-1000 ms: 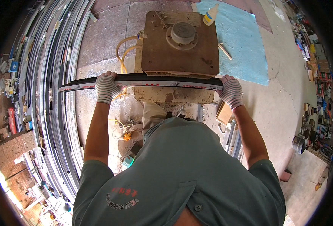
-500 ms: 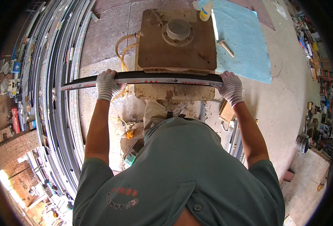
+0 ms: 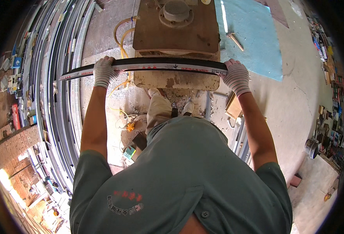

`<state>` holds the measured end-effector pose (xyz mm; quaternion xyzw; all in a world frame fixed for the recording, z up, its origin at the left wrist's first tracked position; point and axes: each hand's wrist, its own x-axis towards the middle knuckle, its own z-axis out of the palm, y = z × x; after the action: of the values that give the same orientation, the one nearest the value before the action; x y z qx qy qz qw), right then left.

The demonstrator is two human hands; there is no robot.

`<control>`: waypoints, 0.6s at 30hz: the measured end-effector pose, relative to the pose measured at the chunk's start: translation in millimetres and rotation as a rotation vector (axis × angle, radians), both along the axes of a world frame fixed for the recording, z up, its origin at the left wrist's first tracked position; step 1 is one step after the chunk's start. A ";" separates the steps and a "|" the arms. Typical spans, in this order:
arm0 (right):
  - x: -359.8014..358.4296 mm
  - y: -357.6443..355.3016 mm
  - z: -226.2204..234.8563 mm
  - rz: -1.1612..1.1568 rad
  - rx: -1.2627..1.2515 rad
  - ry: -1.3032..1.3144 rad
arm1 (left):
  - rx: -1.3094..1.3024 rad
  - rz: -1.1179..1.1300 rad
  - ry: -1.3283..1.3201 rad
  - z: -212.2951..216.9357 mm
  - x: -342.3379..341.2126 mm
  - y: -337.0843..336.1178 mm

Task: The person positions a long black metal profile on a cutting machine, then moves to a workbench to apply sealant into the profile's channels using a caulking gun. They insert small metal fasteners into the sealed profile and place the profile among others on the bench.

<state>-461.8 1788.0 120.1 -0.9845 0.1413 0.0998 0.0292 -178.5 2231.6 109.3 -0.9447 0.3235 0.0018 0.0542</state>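
Observation:
A long black profile bar with a printed white protective film along its near side lies level across in front of me. My left hand, in a striped knit glove, is closed around it left of the middle. The bar's tapering left end sticks out well past that hand. At the right end my right hand, gloved the same way, grips it. Just beyond the bar stands a brown machine with a round metal cap on top. Its worn cream front ledge shows below the bar.
Long metal profiles are stacked along the left. A blue sheet lies on the floor at the right, with a hammer on it. Yellow hoses run from the machine's left side. Near my feet are an orange fitting and a green box.
The bar and both hands stand higher in the picture, as does the machine. More of the floor and my feet shows below the ledge. Both hands keep their grip.

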 end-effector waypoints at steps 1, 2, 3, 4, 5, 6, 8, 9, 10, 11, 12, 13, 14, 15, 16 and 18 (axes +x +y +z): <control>-0.1 0.1 0.8 0.006 -0.003 -0.012 | 0.011 -0.007 -0.013 -0.5 -1.1 0.4; 0.4 1.1 0.9 -0.010 -0.012 -0.002 | 0.021 -0.014 -0.027 -0.2 -1.0 0.4; 0.7 1.5 1.4 -0.017 -0.005 -0.008 | 0.040 -0.020 -0.044 -0.2 -1.4 0.4; 0.7 2.2 1.5 -0.024 -0.004 -0.016 | 0.045 -0.011 -0.048 -0.1 -2.6 -0.1; 0.5 2.9 1.7 -0.030 -0.002 -0.018 | 0.040 -0.008 -0.049 0.3 -3.8 -0.4; 0.9 2.8 2.1 -0.024 -0.012 -0.005 | 0.043 -0.003 -0.052 1.1 -4.3 -1.2; 1.6 2.2 3.2 -0.011 -0.042 0.020 | 0.038 -0.004 -0.061 3.6 -5.0 -3.5; 2.0 1.7 3.7 -0.016 -0.032 0.032 | 0.045 0.002 -0.057 5.3 -5.3 -4.0; 2.4 1.6 4.5 -0.017 -0.032 0.035 | 0.045 -0.007 -0.062 7.3 -5.6 -4.6; 2.7 1.5 5.0 -0.019 -0.040 0.050 | 0.055 -0.008 -0.055 8.4 -5.9 -5.4; 3.2 1.3 5.8 -0.024 -0.035 0.039 | 0.049 -0.009 -0.060 9.4 -6.1 -5.8; 3.5 1.9 6.2 -0.028 -0.038 0.042 | 0.045 -0.017 -0.063 9.9 -5.9 -6.3; 3.6 2.6 6.7 -0.032 -0.046 0.060 | 0.041 -0.024 -0.063 10.2 -5.8 -5.8; 4.5 2.8 7.4 -0.037 -0.044 0.055 | 0.045 -0.018 -0.056 9.5 -5.6 -5.7; 4.8 3.6 7.7 -0.040 -0.047 0.067 | 0.045 -0.015 -0.048 8.6 -4.7 -5.2; 4.1 5.4 8.6 -0.037 -0.072 0.072 | 0.034 -0.006 -0.067 4.0 -6.4 -3.3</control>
<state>-457.7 1793.4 128.6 -0.9778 0.1641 0.1296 -0.0096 -184.9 2228.3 113.3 -0.9422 0.3242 -0.0245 0.0813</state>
